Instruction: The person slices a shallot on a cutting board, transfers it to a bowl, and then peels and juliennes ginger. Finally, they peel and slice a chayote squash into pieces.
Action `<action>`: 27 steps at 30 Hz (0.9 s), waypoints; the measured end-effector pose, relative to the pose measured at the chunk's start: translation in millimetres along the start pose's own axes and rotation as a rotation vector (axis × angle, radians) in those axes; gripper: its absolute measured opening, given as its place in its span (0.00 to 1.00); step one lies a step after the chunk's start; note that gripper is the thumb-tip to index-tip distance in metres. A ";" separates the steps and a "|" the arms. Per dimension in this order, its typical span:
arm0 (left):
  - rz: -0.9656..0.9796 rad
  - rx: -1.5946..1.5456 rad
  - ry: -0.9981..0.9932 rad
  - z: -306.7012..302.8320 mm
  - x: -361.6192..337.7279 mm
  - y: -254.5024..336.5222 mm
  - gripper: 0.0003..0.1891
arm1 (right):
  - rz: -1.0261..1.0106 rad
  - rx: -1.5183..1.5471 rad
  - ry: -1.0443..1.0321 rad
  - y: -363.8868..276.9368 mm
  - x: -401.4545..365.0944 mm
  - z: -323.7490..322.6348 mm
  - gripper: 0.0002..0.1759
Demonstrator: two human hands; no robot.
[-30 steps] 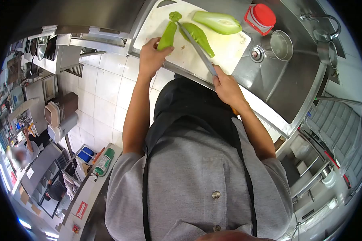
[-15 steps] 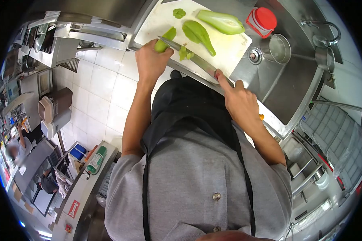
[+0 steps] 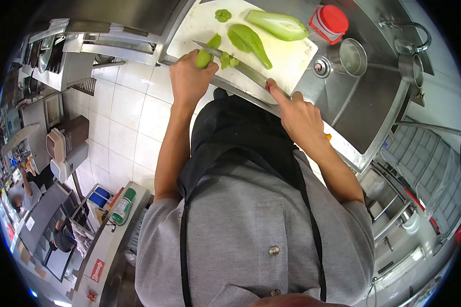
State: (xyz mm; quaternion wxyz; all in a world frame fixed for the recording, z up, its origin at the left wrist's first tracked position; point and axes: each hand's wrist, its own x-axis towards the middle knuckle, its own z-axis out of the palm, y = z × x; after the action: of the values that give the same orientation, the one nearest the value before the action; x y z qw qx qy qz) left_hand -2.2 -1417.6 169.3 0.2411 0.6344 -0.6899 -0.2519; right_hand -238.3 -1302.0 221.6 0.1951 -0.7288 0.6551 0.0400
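Note:
My left hand point(image 3: 191, 77) is closed on a green vegetable piece point(image 3: 205, 56) near the left edge of the white cutting board point(image 3: 287, 77). My right hand point(image 3: 299, 117) grips a long knife point(image 3: 248, 72), its blade pointing up-left, with the tip over the held piece. Small green slices point(image 3: 227, 61) lie beside the blade. Further up the board are a leafy green piece point(image 3: 250, 43), a pale green vegetable half point(image 3: 277, 25) and a small green cluster point(image 3: 223, 15).
Right of the board is a steel sink point(image 3: 363, 110) with a red-lidded container point(image 3: 330, 23), a round metal pot point(image 3: 351, 57) and a faucet point(image 3: 425, 43). A green canister point(image 3: 123, 207) stands on a counter at lower left. Two people are far left.
The whole view has shifted slightly, with the board and sink a little higher and to the left. Both hands keep their grips, and the blade still lies over the held piece.

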 end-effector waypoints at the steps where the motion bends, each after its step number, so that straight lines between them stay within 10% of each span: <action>1: 0.002 0.000 -0.002 0.2 0.6 1.2 0.13 | -0.009 0.004 0.000 1.1 2.9 1.3 0.37; 19: 0.010 -0.135 -0.065 -13.6 -7.7 -0.1 0.11 | -0.009 0.367 -0.115 22.8 45.3 28.8 0.28; 21: -0.359 -0.512 -0.217 -17.8 -9.8 1.4 0.12 | -0.001 0.313 -0.100 16.5 35.1 23.4 0.29; 27: -0.564 -0.875 -0.214 -20.8 -9.2 9.5 0.13 | -0.057 0.042 -0.034 -8.1 -15.9 3.5 0.32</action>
State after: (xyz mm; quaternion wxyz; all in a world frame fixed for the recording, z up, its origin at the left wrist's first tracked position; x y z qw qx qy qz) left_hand 4.9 -1408.7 191.1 0.3344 0.6063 -0.3437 -0.6344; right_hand -231.9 -1285.4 225.2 0.2228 -0.7420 0.6314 0.0330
